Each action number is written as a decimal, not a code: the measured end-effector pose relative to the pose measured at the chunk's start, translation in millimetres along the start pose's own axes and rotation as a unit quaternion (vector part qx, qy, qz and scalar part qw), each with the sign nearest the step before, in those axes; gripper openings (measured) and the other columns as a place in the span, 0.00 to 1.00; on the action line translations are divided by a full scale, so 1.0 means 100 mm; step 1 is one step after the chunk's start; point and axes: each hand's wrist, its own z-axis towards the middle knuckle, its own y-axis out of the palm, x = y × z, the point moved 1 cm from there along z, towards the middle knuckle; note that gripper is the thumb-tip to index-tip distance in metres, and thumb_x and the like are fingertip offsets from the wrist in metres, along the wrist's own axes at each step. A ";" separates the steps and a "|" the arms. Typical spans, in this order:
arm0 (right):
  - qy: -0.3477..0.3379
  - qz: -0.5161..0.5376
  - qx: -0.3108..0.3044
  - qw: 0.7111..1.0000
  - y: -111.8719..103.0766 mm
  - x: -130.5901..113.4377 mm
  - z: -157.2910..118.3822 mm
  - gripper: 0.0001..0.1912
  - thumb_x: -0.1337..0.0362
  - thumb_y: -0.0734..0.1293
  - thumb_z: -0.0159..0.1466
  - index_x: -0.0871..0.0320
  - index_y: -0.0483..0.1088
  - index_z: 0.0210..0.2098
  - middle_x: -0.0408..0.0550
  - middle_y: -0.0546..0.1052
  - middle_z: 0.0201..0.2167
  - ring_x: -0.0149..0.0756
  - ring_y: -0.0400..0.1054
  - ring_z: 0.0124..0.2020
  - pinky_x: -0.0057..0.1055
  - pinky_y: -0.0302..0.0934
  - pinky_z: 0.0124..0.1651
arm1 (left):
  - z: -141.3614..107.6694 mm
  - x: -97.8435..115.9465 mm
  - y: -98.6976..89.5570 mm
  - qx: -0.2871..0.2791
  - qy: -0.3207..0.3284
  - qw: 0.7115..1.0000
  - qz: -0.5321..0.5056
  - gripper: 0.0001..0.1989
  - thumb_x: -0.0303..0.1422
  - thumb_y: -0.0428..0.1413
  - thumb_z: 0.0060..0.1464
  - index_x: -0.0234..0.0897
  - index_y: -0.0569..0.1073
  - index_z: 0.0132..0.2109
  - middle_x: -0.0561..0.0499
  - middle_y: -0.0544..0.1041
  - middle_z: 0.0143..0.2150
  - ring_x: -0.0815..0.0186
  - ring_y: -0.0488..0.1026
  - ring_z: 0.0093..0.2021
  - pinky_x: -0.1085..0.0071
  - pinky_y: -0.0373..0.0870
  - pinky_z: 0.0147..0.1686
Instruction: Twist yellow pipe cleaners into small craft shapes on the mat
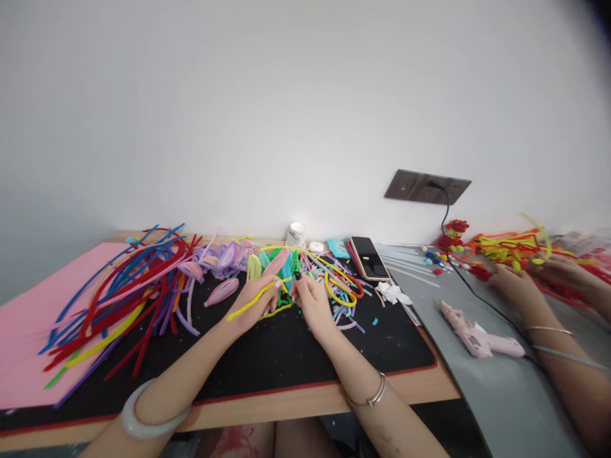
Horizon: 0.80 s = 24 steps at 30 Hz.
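A yellow pipe cleaner [249, 308] runs across my left hand [260, 298], whose fingers are closed on it. Close beside it, my right hand [308, 299] has its fingertips pinched around something dark and small that I cannot make out. Yellow strands show between and just below the two hands. Behind them lie green and pink pipe cleaner bundles, and a long yellow loop [341, 299] curves to the right of my right hand. All of this is over a black mat [382, 346].
Long red and blue pipe cleaners [102, 299] lie at left on pink sheet. A phone [368, 257], white cup [296, 235] and pink glue gun [482, 338] with a black cord stand out. At right, another person's hands [518, 286] are among orange and yellow pipe cleaners.
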 end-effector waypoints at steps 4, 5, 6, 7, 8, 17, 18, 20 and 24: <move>0.035 0.056 -0.027 0.997 0.01 0.06 0.04 0.16 0.57 0.57 0.62 0.59 0.60 0.22 0.40 0.61 0.17 0.26 0.52 0.18 0.25 0.46 0.23 | 0.00 -0.01 0.01 0.020 0.002 1.000 -0.008 0.16 0.43 0.43 0.58 0.36 0.64 0.30 0.57 0.64 0.18 0.74 0.57 0.15 0.77 0.53 0.17; 0.034 0.060 -0.044 0.997 0.02 0.05 0.04 0.14 0.58 0.59 0.61 0.59 0.59 0.22 0.39 0.61 0.17 0.25 0.52 0.18 0.24 0.46 0.23 | 0.00 -0.02 0.01 0.021 0.003 1.000 -0.012 0.16 0.43 0.43 0.58 0.36 0.64 0.30 0.57 0.63 0.18 0.74 0.57 0.15 0.77 0.53 0.17; 0.031 0.062 -0.061 0.996 0.03 0.03 0.03 0.13 0.58 0.60 0.60 0.59 0.59 0.23 0.38 0.60 0.17 0.25 0.51 0.18 0.24 0.46 0.23 | 0.00 -0.02 0.01 0.020 0.005 1.000 -0.016 0.16 0.43 0.43 0.58 0.36 0.64 0.31 0.57 0.63 0.18 0.73 0.57 0.16 0.77 0.53 0.17; 0.027 0.063 -0.075 0.995 0.04 0.01 0.02 0.12 0.59 0.61 0.59 0.59 0.59 0.23 0.37 0.59 0.17 0.25 0.51 0.18 0.24 0.46 0.23 | 0.00 -0.03 0.01 0.018 0.007 1.000 -0.018 0.16 0.43 0.43 0.58 0.36 0.64 0.31 0.57 0.63 0.18 0.73 0.57 0.16 0.76 0.53 0.17; 0.023 0.063 -0.085 0.994 0.05 -0.01 0.01 0.12 0.60 0.62 0.59 0.58 0.58 0.23 0.37 0.58 0.17 0.25 0.50 0.18 0.24 0.46 0.23 | 0.00 -0.04 0.01 0.016 0.010 1.000 -0.021 0.16 0.43 0.43 0.58 0.36 0.64 0.31 0.57 0.62 0.18 0.73 0.57 0.16 0.76 0.53 0.17; 0.062 0.173 -0.115 0.976 0.06 -0.04 0.01 0.15 0.55 0.61 0.60 0.60 0.62 0.24 0.39 0.63 0.19 0.22 0.51 0.16 0.23 0.43 0.19 | 0.04 -0.14 0.02 0.010 0.012 0.995 -0.095 0.18 0.44 0.45 0.58 0.35 0.63 0.28 0.57 0.59 0.19 0.75 0.53 0.17 0.76 0.47 0.16; 0.079 0.196 -0.113 0.971 0.06 -0.04 0.01 0.15 0.55 0.61 0.60 0.60 0.62 0.25 0.39 0.63 0.19 0.22 0.50 0.15 0.23 0.41 0.18 | 0.05 -0.14 0.02 0.002 0.008 0.994 -0.113 0.17 0.44 0.45 0.58 0.35 0.63 0.28 0.57 0.58 0.19 0.75 0.52 0.17 0.76 0.46 0.16; 0.105 0.238 -0.109 0.959 0.06 -0.05 0.01 0.14 0.56 0.62 0.59 0.60 0.62 0.24 0.38 0.63 0.17 0.21 0.49 0.14 0.23 0.39 0.17 | 0.05 -0.14 0.02 -0.017 0.004 0.991 -0.135 0.17 0.43 0.46 0.57 0.35 0.62 0.28 0.58 0.57 0.19 0.75 0.51 0.17 0.76 0.45 0.17; 0.137 0.301 -0.107 0.938 0.03 -0.07 0.02 0.12 0.61 0.63 0.57 0.60 0.60 0.20 0.36 0.59 0.14 0.20 0.46 0.13 0.22 0.36 0.17 | 0.02 -0.07 0.02 -0.064 0.016 0.989 -0.135 0.17 0.42 0.46 0.58 0.35 0.62 0.27 0.58 0.56 0.18 0.75 0.50 0.18 0.76 0.45 0.18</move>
